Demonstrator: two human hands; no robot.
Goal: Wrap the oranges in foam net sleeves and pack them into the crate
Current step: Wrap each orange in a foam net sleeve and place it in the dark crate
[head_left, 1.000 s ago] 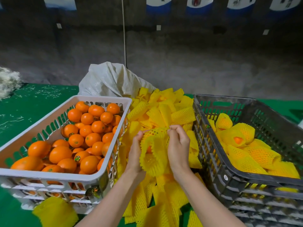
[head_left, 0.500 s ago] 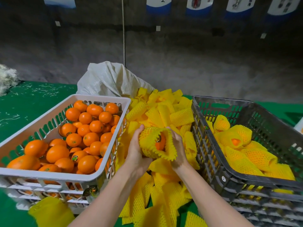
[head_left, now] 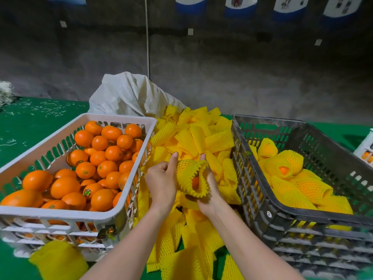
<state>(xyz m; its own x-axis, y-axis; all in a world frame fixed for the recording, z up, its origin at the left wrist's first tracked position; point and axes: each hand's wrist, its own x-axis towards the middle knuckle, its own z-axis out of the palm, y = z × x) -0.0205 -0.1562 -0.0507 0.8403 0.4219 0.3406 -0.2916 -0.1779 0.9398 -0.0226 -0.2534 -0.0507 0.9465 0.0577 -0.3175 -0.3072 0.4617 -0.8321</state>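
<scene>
Between the two crates I hold one orange (head_left: 195, 181) inside a yellow foam net sleeve (head_left: 188, 176). My right hand (head_left: 210, 190) cups it from below and from the right. On its left side my left hand (head_left: 162, 181) grips the sleeve, thumb up. Only a small patch of orange peel shows through the sleeve's open end. The white crate (head_left: 66, 216) on the left is full of bare oranges (head_left: 105, 156). Several wrapped oranges (head_left: 290, 178) lie in the dark grey crate (head_left: 302, 213) on the right.
A heap of loose yellow sleeves (head_left: 193, 138) fills the gap between the crates and spills toward me. Behind the heap stands a white woven sack (head_left: 131, 96). A green cloth (head_left: 30, 122) covers the table. A yellow bag (head_left: 58, 261) lies in front of the white crate.
The sleeve, first stretched open between both hands, now encloses the orange. My right hand has moved under it and my left has shifted to its side.
</scene>
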